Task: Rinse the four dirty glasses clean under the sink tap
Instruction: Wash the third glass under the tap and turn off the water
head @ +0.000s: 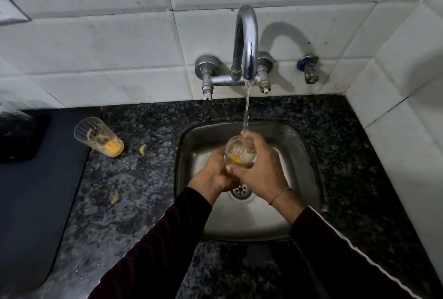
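Both hands [259,169] grip glass [239,152] under tap [245,42] (unlabelled)

A dark speckled stone counter [148,179] fills the lower half of the frame, with a steel sink [297,174] set into it right of centre. At centre left a dirty glass [99,137] with yellow residue stands on the stone, two small yellow scraps [142,149] lying near it. A dark mat [36,203] covers the counter's left edge.
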